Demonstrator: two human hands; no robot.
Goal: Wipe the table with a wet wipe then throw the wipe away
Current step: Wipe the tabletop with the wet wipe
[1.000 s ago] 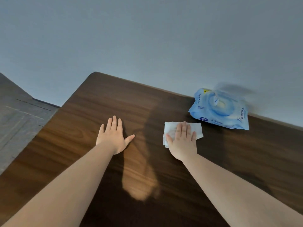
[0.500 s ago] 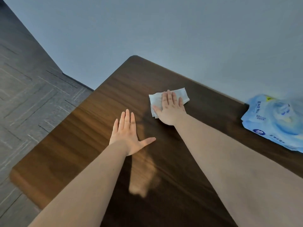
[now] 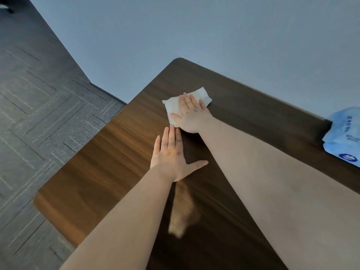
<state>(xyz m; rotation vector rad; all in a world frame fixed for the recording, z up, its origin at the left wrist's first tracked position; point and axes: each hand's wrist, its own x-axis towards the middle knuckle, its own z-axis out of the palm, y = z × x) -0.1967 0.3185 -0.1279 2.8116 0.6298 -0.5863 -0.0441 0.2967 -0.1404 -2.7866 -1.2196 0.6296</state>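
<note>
A white wet wipe [image 3: 172,108] lies flat on the dark wooden table [image 3: 109,160], near its far left corner. My right hand [image 3: 191,115] presses down on the wipe with the palm and fingers flat, covering its middle. My left hand [image 3: 172,156] rests flat on the table just in front of the wipe, fingers together, thumb spread, holding nothing. Its fingertips nearly touch my right hand.
A blue pack of wet wipes [image 3: 344,139] lies at the table's far right, cut off by the frame edge. A grey wall runs behind the table. Grey patterned carpet [image 3: 39,106] lies to the left, beyond the table's left edge.
My right hand has slid the wipe leftward across the table, away from the blue pack towards the far left corner. The view has turned left with it. My left hand has stayed flat.
</note>
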